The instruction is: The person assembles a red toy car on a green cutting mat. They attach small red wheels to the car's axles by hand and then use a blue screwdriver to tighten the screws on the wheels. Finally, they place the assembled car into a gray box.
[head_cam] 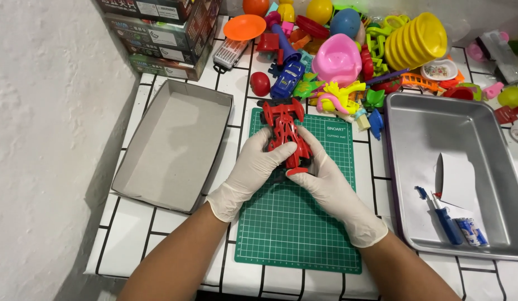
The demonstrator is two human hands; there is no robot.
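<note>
- Red plastic toy racing car (285, 135): held above the far end of the cutting mat, nose pointing away from the person, gripped from both sides.
- White tiled counter with black grout lines (131, 234): bears everything listed below.
- Heap of bright plastic toys (348, 50): fills the far edge of the counter, beyond the mat.
- Silver metal baking tray (437, 120): right of the mat; holds a white paper sheet (458, 181) and a blue-handled screwdriver (444, 217).
- Grey cardboard box lid (170, 145): left of the mat, open side up.
- Green gridded cutting mat (292, 223): lies between lid and tray.
- Left hand (252, 167), in a white glove: fingers curled round the car's left flank, grasping it.
- Right hand (326, 178), in a white glove: fingers wrapped on the car's right flank and rear, grasping it.
</note>
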